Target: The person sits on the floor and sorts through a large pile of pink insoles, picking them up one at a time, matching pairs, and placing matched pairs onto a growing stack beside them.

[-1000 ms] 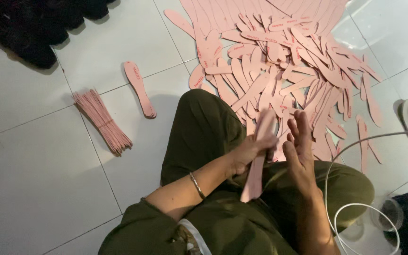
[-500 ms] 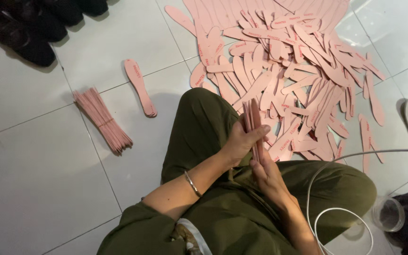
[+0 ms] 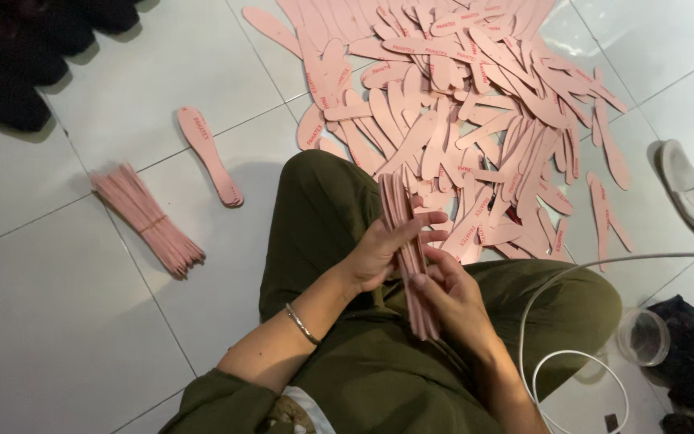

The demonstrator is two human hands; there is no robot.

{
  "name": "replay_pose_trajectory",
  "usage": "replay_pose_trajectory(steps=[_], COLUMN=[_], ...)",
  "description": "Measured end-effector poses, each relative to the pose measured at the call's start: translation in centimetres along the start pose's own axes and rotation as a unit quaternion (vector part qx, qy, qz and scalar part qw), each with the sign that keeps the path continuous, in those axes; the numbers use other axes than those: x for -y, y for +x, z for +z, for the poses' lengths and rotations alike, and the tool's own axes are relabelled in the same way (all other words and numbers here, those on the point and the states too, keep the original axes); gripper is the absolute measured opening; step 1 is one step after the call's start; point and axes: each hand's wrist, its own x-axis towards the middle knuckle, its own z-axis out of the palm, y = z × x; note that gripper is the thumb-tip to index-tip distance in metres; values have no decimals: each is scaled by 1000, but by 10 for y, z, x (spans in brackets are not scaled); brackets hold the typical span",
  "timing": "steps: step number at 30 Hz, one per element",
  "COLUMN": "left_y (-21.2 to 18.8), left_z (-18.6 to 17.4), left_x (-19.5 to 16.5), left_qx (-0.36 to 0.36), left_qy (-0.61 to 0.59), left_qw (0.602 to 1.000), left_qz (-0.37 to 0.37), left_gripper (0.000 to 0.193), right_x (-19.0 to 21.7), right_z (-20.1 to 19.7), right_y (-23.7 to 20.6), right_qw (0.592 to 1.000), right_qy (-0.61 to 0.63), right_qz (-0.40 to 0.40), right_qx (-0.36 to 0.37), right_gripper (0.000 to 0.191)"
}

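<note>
- Now gripping pink strip stack (image 3: 408, 255) upright over lap, left hand (image 3: 383, 251) closed around it.
- Right hand (image 3: 451, 293) closing under lower end, squaring edges; single strip from earlier merged in.
- Sitting beside loose pile (image 3: 459, 112); bound bundle (image 3: 148, 220) lying on floor (image 3: 58, 321).

The heap of pink soles (image 3: 459, 104) runs off the top edge, and its lower soles lie buried under others. The held stack (image 3: 407, 249) is partly covered by the fingers (image 3: 411, 229) of both hands. The dark pile (image 3: 18, 56) at upper left is cut off and too dim to identify.
</note>
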Motion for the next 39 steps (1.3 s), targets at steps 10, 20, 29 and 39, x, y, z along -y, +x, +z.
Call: replay_pose_trajectory(steps=[10,20,29,39], left_y=[6,5,2,10], left_z=[-18,-14,-20,-3], left_x=[21,51,51,24], left_qx=[15,-38,-61,-27], left_qy=[-90,8,107,285], left_qw=[994,996,990,958], left_qz=[56,75,75,17], left_gripper=[55,41,32,39], right_x=[-3,-41,-59,12], right_z=[-20,-5,-5,-24], right_y=[-4,4,18,12], right_qw=[989,930,996,932], right_qy=[-26,-286,71,-173], right_qz=[-103,-202,20,-303], right_qx=[-106,-115,58,-96], right_gripper=[30,43,41,58])
